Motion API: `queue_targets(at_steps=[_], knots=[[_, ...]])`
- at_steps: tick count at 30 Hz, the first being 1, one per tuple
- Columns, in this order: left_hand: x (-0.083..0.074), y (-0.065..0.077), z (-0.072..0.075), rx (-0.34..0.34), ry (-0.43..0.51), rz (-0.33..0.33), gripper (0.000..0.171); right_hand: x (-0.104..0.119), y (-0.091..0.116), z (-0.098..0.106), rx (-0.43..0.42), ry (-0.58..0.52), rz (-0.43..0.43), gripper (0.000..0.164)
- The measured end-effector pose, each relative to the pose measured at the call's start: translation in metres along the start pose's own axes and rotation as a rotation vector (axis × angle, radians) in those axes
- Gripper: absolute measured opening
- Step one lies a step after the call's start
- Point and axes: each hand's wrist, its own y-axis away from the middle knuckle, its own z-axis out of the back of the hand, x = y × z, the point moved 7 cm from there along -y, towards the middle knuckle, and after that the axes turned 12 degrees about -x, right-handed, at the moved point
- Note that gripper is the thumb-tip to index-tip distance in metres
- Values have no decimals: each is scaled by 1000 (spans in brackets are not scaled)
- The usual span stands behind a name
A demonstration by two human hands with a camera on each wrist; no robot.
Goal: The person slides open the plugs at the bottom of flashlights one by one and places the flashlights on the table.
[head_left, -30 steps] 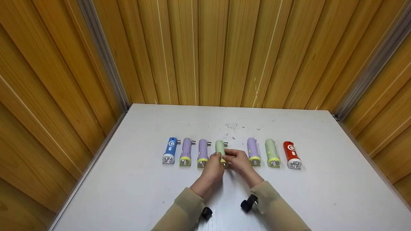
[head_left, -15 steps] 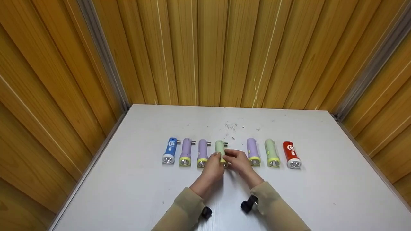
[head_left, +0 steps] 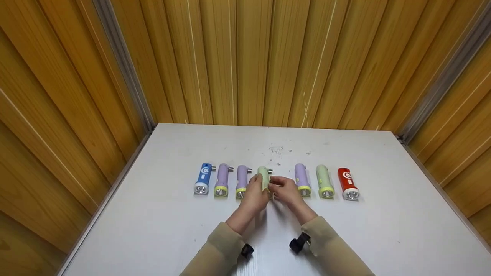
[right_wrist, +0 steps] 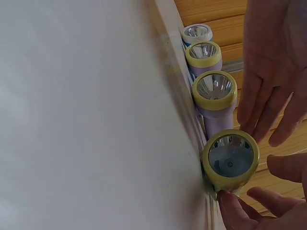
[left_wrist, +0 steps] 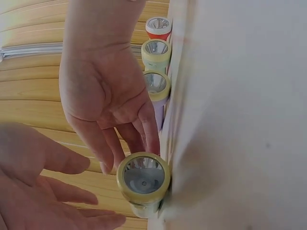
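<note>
**My left hand [head_left: 253, 195] and right hand [head_left: 287, 191] flank a pale green flashlight [head_left: 263, 173]**

From my head, the flashlight lies on the white table [head_left: 153, 214], between a purple flashlight [head_left: 242, 176] on its left and a second purple flashlight [head_left: 301, 174] on its right. My left hand covers most of its yellow ring. Two metal prongs [head_left: 270, 170] stick out sideways near the back end. My sleeves [head_left: 225, 245] run off the bottom edge.

From my left wrist, the left edge crops my left hand, its fingers straight and spread. The wide head faces me, yellow around a silvery reflector [left_wrist: 144, 176], and hides most of the green body.

From my right wrist, the right edge crops my right hand: thumb and fingers loosely apart, one fingertip touching under the rim. My left fingers point down just beside the head; I cannot tell whether they touch.
</note>
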Motion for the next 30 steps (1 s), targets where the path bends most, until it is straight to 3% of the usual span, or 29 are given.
queue_targets(at_steps=[7, 15, 23, 30], knots=[[-10, -1, 6, -87, 84, -19, 55, 13, 1, 9, -27, 13, 73, 40], [-23, -5, -10, -48, 161, -31, 54, 21, 1, 26, -74, -26, 140, 38], [-33, -10, -34, 13, 228, 43, 53, 24, -3, 50, -130, -13, 175, 37], [-38, -13, -59, 65, 241, 153, 52, 21, -10, 73, -198, 22, 136, 40]])
